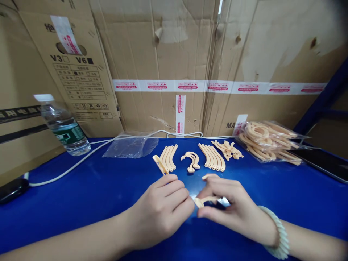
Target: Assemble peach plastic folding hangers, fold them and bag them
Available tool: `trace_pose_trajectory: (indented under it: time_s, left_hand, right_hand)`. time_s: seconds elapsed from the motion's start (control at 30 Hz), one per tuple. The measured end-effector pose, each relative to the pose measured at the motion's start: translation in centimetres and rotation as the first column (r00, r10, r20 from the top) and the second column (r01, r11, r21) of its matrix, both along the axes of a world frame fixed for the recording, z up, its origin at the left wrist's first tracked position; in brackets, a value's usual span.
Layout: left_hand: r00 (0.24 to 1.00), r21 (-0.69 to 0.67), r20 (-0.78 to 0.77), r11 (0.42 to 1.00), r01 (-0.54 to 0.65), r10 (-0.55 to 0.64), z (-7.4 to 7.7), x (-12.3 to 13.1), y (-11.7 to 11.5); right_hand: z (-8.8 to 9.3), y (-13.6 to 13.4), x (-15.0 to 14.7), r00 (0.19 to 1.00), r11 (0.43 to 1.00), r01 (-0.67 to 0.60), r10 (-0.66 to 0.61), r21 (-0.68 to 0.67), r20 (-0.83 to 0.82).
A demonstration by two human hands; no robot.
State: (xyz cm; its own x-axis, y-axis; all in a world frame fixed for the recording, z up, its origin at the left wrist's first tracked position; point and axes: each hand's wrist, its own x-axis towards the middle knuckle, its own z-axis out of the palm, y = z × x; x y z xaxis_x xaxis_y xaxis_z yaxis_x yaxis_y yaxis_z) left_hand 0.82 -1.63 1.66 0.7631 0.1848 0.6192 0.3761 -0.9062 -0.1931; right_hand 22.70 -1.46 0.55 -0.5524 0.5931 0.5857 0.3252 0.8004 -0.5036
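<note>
My left hand (163,208) is curled closed around a thin beige plastic strip (160,165) that sticks up past its knuckles. My right hand (231,206) pinches a short curved beige plastic piece (206,200) between thumb and fingers; its end touches my left hand's fingers. Both hands hover low over the blue table (95,188). Just beyond them lie a row of curved beige strips (169,157), a pair of hook-shaped pieces (191,160), another fan of curved strips (212,156) and a small heap of short pieces (228,149).
A clear bag of more beige parts (269,141) sits at the back right, an empty clear bag (130,145) at the back middle. A water bottle (63,127) stands left, with a white cable (81,159) and dark device (12,190). Cardboard boxes (174,54) wall the back.
</note>
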Motion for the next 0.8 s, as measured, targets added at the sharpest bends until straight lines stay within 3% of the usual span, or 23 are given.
trace_pose_trajectory:
  time_s: [0.17, 0.23, 0.3, 0.4, 0.5, 0.67, 0.8]
  left_hand:
    - [0.989, 0.052, -0.123, 0.994, 0.094, -0.087, 1.7, -0.6, 0.8]
    - [0.974, 0.028, -0.206, 0.994, 0.107, -0.099, 2.1, -1.2, 1.8]
    - [0.976, -0.032, -0.21, 0.999, 0.045, -0.05, 2.1, -2.3, 3.3]
    - [0.984, -0.168, -0.178, 0.985, -0.031, 0.001, 1.4, -4.6, 5.4]
    - [0.99, -0.418, -0.134, 0.903, -0.096, 0.043, 0.1, -6.8, 6.8]
    - [0.991, -0.437, -0.085, 0.89, -0.131, 0.104, -1.4, -8.2, 7.7]
    - [0.986, -0.427, -0.024, 0.89, -0.162, 0.168, -1.7, -8.1, 7.8]
  right_hand:
    - [0.2, 1.0, 0.6, 0.978, 0.974, 0.17, -0.185, -0.151, -0.093]
    - [0.1, 1.2, 0.6, 0.974, 0.969, 0.172, -0.195, -0.178, -0.116]
    - [0.0, 1.2, 0.5, 0.977, 0.972, 0.155, -0.178, -0.178, -0.12]
    - [0.0, 1.1, 0.3, 0.984, 0.979, 0.136, -0.151, -0.149, -0.095]
    - [-0.1, 1.1, 0.2, 0.988, 0.984, 0.125, -0.136, -0.128, -0.077]
    - [0.2, 1.9, 0.4, 0.993, 0.993, 0.106, -0.107, -0.043, -0.045]
    - [0.9, 3.5, 0.4, 0.988, 0.991, 0.096, -0.106, 0.096, 0.11]
